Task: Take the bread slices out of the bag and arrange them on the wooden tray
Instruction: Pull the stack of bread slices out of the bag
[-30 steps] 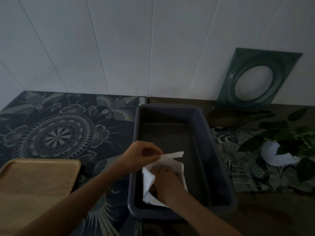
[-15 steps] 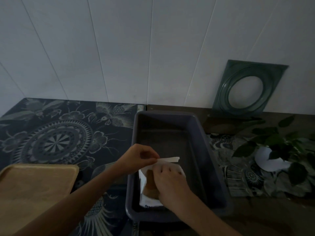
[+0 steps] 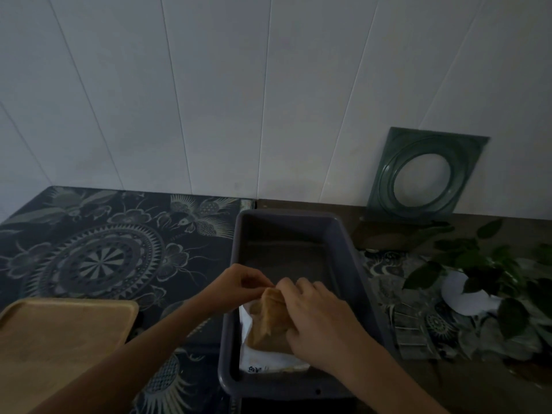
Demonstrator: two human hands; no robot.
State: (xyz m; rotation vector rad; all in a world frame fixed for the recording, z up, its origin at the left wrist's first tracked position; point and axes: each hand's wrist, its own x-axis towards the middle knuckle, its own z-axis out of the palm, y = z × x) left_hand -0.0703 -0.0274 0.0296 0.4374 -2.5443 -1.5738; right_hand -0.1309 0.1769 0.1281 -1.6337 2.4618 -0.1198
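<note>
— What are the fingers doing?

— The right hand (image 3: pixel 321 321) has its fingers curled over a stack of tan, soft-looking bread slices (image 3: pixel 268 319), gripping them from the right side. The left hand (image 3: pixel 239 286) pinches, thumb against fingertips, at the top left corner of the same stack; whether it has the bread or the edge of the bag between them I cannot tell.

— And where is the bread?

— Half out of a crumpled white plastic bag (image 3: pixel 263 358), which lies at the near end of a long dark grey plastic tub (image 3: pixel 352 249). The slices stand tilted, their upper ends level with the fingers.

— What is around the tub?

— To its left, a dark tablecloth with a pale mandala and bird print (image 3: pixel 101 258). On that cloth, near the left forearm, sits a rectangular light wooden tray (image 3: pixel 59 339) with nothing on it. To the right stands a leafy green plant in a white pot (image 3: pixel 466 297), and a square green frame with a round opening (image 3: pixel 424 174) leans against the white panelled wall (image 3: pixel 209 85).
</note>
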